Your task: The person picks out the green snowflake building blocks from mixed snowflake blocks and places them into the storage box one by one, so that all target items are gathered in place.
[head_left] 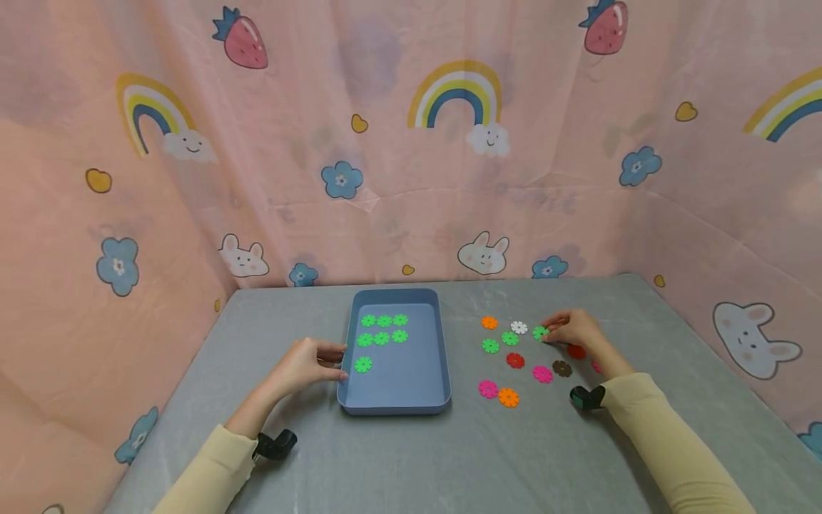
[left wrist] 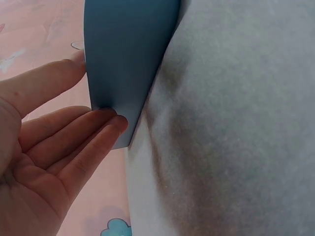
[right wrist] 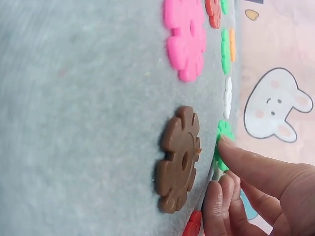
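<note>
Left hand (left wrist: 44, 162) fingertips (left wrist: 118, 123) touching blue tray (left wrist: 128, 49) wall.

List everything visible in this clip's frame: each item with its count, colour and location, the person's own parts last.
tray: 1, blue, centre of the table.
green discs in tray: 7, green, far-left part of the tray.
loose discs: about 12, right of the tray; green, orange, white, red, pink, brown.
green disc: 1, under the right hand's fingertips.
brown disc: 1, near the right hand.
table: 1, grey.
curtain: pink, rainbows, rabbits, strawberries; around the table.
left hand: fingers against the tray's left wall.
right hand: touching the green disc.
</note>
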Tool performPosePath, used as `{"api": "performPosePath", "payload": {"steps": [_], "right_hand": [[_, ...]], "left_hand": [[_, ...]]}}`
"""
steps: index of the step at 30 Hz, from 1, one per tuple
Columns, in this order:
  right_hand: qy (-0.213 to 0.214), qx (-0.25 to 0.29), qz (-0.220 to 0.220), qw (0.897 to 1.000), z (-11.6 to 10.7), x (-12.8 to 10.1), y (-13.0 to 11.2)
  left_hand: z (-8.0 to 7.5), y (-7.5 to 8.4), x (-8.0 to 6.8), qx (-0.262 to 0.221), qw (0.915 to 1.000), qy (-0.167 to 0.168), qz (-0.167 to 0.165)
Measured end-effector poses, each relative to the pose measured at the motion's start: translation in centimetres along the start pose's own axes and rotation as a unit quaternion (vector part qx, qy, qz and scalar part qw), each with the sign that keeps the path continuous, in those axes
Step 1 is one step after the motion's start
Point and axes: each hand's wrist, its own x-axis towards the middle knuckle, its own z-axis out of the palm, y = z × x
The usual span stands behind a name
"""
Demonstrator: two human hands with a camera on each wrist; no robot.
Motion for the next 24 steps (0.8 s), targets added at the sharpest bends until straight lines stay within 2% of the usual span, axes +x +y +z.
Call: {"api": "performPosePath", "payload": {"steps": [6,24], "right_hand": [[0.001,-0.011,-0.02,1.0,-0.01,0.0,0.08],[-0.001,0.026,0.014,1.0,-0.54,-0.22,-0.15]], "left_hand": [[-0.08,0.16,-0.04,0.0,1.0,0.003,-0.006],[-0.04,0.01,-0.02,-0.003,1.0,-0.002,-0.003]]}}
